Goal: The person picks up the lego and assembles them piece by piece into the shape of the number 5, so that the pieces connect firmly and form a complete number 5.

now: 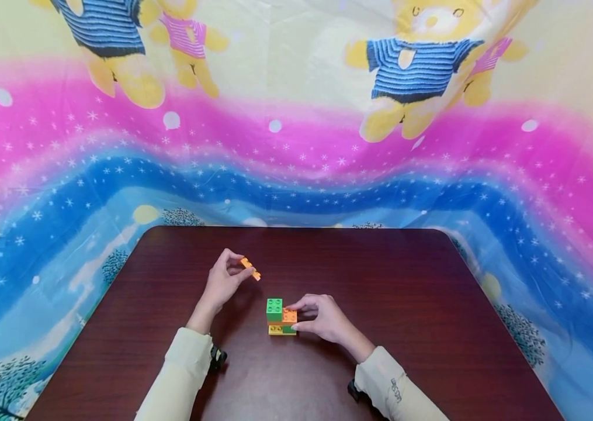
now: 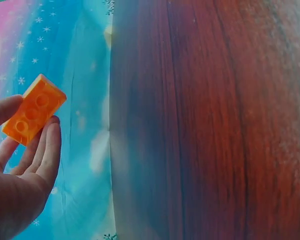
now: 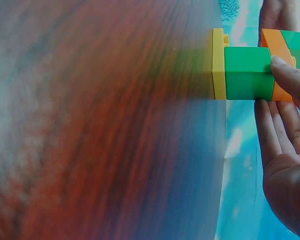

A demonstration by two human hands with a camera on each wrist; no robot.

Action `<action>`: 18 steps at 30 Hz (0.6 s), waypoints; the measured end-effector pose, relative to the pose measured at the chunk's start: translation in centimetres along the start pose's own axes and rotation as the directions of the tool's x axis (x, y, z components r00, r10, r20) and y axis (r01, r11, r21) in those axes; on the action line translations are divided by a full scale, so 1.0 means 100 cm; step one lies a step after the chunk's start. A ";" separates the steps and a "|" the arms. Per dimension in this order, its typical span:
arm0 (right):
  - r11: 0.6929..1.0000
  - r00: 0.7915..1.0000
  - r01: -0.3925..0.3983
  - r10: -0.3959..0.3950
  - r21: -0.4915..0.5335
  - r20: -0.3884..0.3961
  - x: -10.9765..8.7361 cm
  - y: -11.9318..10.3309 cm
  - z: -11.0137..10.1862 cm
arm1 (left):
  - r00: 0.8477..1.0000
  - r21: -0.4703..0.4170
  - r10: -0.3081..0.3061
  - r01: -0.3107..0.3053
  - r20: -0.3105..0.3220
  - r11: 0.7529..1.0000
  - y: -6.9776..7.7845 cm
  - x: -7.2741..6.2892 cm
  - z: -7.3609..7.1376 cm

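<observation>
My left hand (image 1: 221, 283) is raised over the table, pinching a thin orange toy brick (image 1: 250, 269) between thumb and fingers. In the left wrist view the hollow underside of that orange brick (image 2: 34, 109) shows round tubes. To its right, my right hand (image 1: 326, 318) grips the side of a small brick stack at its orange layer (image 1: 289, 316). This stack has a yellow plate (image 3: 218, 65) at the bottom and a lower green block (image 3: 247, 75) on it. An upper green block (image 1: 274, 309) sits on the left part of the orange layer.
The stack stands on a dark reddish-brown wooden table (image 1: 391, 269) with rounded far corners. A curtain (image 1: 301, 146) printed with bears and snowflakes hangs behind and around it. Dark wrist devices (image 1: 217, 358) sit at both pale cuffs.
</observation>
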State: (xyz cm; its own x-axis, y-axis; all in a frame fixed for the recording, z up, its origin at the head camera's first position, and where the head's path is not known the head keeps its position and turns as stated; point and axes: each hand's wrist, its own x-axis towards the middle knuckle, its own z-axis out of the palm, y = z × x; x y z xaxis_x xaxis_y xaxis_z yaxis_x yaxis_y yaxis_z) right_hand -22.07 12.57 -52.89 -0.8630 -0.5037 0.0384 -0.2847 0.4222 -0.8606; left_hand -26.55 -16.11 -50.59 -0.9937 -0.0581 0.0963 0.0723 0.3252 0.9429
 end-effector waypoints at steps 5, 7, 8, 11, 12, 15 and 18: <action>1.000 1.000 -0.005 0.005 0.002 -0.004 0.000 0.000 0.000 | 1.000 -0.025 0.011 -0.011 0.000 1.000 0.001 -0.001 0.000; 1.000 1.000 0.001 -0.001 0.001 -0.005 0.000 0.001 0.000 | 1.000 -0.041 0.010 -0.010 0.005 0.999 0.002 -0.002 -0.001; 1.000 1.000 0.005 -0.005 0.002 -0.006 0.000 0.001 0.000 | 1.000 -0.051 0.008 -0.007 0.007 0.999 0.002 -0.003 -0.001; 1.000 1.000 0.007 -0.007 0.004 -0.004 0.000 0.001 0.001 | 1.000 -0.066 0.001 0.000 0.021 0.998 0.002 -0.005 -0.002; 1.000 1.000 0.007 -0.007 0.003 -0.003 0.000 0.001 0.001 | 1.000 -0.068 0.000 0.001 0.027 0.998 0.002 -0.006 -0.002; 1.000 1.000 0.003 -0.003 0.001 -0.002 -0.001 0.000 0.001 | 0.999 -0.067 -0.006 0.009 0.044 0.998 0.000 -0.008 -0.002; 1.000 1.000 0.002 -0.002 0.003 -0.002 0.000 0.000 0.002 | 0.999 -0.071 -0.009 0.013 0.052 0.997 -0.004 -0.010 -0.002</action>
State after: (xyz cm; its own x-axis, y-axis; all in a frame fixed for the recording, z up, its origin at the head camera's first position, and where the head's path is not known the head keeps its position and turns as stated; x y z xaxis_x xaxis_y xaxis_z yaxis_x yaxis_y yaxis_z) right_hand -21.97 12.46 -52.95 -0.8636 -0.5025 0.0411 -0.2849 0.4192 -0.8620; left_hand -25.54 -16.38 -50.97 -0.9974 -0.0114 0.0711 0.0658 0.2569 0.9642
